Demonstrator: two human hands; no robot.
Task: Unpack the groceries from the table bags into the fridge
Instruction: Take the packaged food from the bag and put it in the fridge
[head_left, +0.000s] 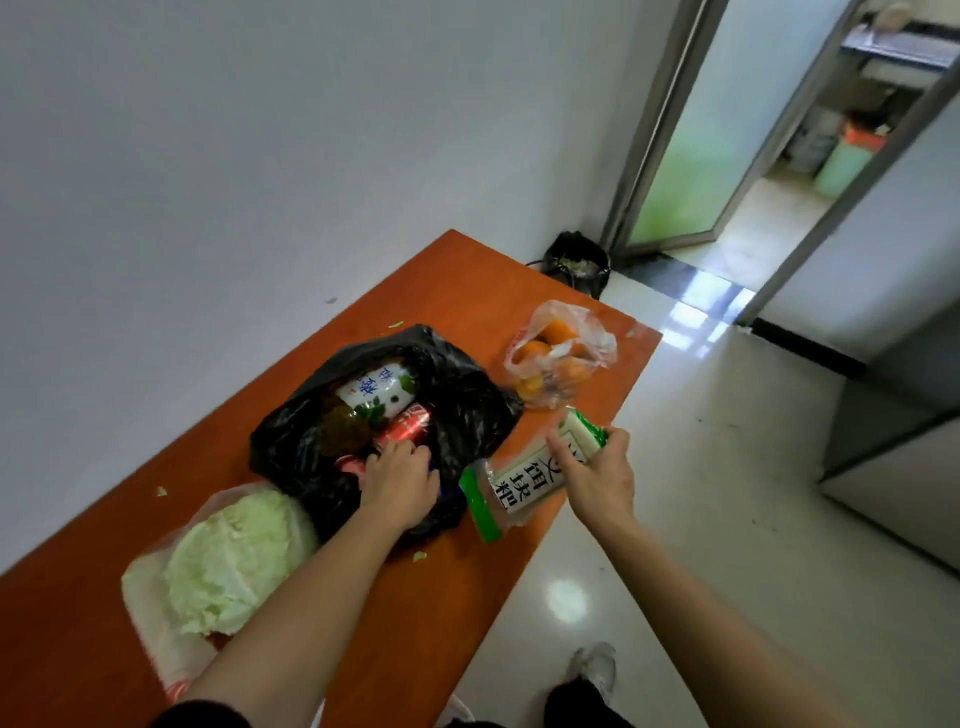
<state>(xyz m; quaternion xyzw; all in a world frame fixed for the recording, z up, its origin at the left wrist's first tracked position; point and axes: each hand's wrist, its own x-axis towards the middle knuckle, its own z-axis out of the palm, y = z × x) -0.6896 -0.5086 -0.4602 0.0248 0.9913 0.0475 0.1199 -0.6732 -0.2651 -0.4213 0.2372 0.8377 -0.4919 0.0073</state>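
Note:
A black plastic bag (467, 410) lies open on the orange table (457, 280). Inside it I see a white bottle with blue print (376, 389), a red can (408, 423) and something dark green. My left hand (397, 486) reaches into the bag's near side, fingers curled down onto something blue that is mostly hidden. My right hand (597, 470) grips a white packet with black characters and green trim (519, 483) just above the table's right edge. A clear bag of oranges (558, 353) sits farther back. A cabbage (228, 558) in a thin bag lies near left.
A white wall runs along the table's left side. A black waste bin (576, 262) stands on the floor past the table's far end, beside an open doorway (753, 208). A grey cabinet-like block (904, 441) stands at the right. Glossy white floor (675, 519) spreads to the right of the table.

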